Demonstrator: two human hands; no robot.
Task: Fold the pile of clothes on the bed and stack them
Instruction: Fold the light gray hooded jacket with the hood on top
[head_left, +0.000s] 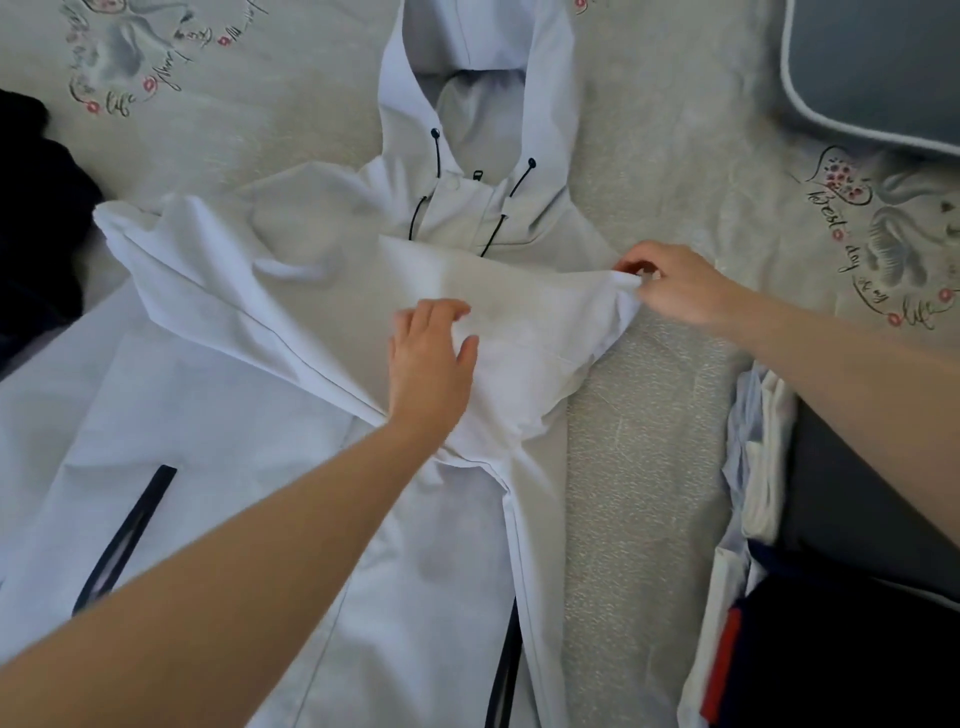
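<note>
Here, hands on smooth white jacket.

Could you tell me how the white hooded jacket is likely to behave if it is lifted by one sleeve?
The white hooded jacket would probably go limp: its sleeve already sags and creases between the hands. It looks thin, so likely light. The smooth fabric may slide on the bedspread, and the drawcords would dangle.
</note>
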